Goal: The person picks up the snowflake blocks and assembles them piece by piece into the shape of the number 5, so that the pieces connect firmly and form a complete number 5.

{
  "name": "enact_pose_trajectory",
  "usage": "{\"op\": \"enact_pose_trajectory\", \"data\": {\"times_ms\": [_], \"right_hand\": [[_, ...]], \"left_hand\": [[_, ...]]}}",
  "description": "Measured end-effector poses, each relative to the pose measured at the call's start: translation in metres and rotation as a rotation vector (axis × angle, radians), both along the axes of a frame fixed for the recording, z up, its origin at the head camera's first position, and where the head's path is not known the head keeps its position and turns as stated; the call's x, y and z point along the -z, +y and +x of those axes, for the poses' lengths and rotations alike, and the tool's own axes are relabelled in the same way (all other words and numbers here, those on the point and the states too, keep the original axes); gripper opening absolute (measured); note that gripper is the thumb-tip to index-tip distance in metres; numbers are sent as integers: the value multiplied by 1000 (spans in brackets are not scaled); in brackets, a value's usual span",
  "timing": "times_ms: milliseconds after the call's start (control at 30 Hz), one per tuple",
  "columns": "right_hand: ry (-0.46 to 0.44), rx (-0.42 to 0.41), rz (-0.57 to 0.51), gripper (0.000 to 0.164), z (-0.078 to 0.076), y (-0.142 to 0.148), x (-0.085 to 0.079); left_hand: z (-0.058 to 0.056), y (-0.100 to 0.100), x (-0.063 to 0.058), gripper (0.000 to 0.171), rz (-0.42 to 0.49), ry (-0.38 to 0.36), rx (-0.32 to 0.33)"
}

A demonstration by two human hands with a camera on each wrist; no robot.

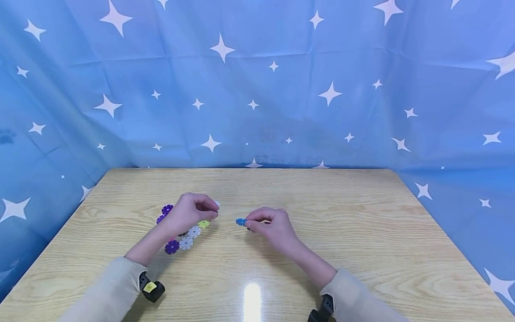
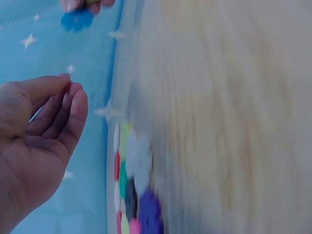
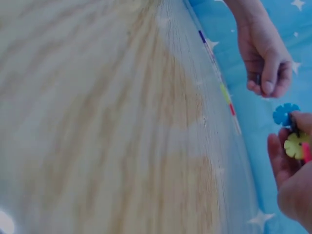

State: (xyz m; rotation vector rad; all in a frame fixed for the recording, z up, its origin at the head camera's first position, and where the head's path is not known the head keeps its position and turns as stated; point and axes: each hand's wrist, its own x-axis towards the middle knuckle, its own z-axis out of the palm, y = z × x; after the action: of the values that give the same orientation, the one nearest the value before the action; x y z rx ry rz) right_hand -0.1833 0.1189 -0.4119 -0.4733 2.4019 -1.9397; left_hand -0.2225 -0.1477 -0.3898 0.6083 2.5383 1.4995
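Observation:
My right hand (image 1: 275,226) pinches a small cluster of joined notched plastic discs above the table. A blue disc (image 3: 285,114) sticks out past the fingertips, with a yellow disc (image 3: 296,145), a dark one and a pink piece (image 3: 306,152) beside it. My left hand (image 1: 191,214) hovers over the loose discs at left, its thumb and fingertips brought together. I cannot tell whether something thin is between them. Under and around this hand lie purple discs (image 1: 171,247), pale blue-white discs (image 1: 186,243) and a yellow-green disc (image 1: 204,223); hand and forearm hide some of them.
The wooden table (image 1: 342,201) has a light glare near its front edge. A blue curtain (image 1: 257,80) with white stars hangs behind and at both sides. Each wrist wears a black camera strap, one at the left wrist (image 1: 152,287).

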Motion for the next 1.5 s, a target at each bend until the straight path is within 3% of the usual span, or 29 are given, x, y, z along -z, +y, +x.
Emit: {"op": "enact_pose_trajectory", "data": {"times_ms": [133,367,500,933,1067,1267,1500], "right_hand": [[0,8,7,7,1,3,0],[14,-1,10,8,1,3,-1],[10,-6,11,7,1,2,-2],[2,-36,25,4,0,-11,-3],[-10,-36,26,4,2,-11,-3],[-19,-50,12,5,3,-9,-3],[-20,-14,36,4,5,-5,-2]], "left_hand": [[-8,-14,2,13,-58,11,-41],[-15,-22,10,10,-132,70,-6],[-21,-19,12,11,-189,95,-19],[-50,-11,15,28,-214,-12,-75],[-51,-9,14,30,-232,-24,-60],[-49,-3,14,29,-280,21,-53],[-44,2,15,31,-324,29,-18]]}}
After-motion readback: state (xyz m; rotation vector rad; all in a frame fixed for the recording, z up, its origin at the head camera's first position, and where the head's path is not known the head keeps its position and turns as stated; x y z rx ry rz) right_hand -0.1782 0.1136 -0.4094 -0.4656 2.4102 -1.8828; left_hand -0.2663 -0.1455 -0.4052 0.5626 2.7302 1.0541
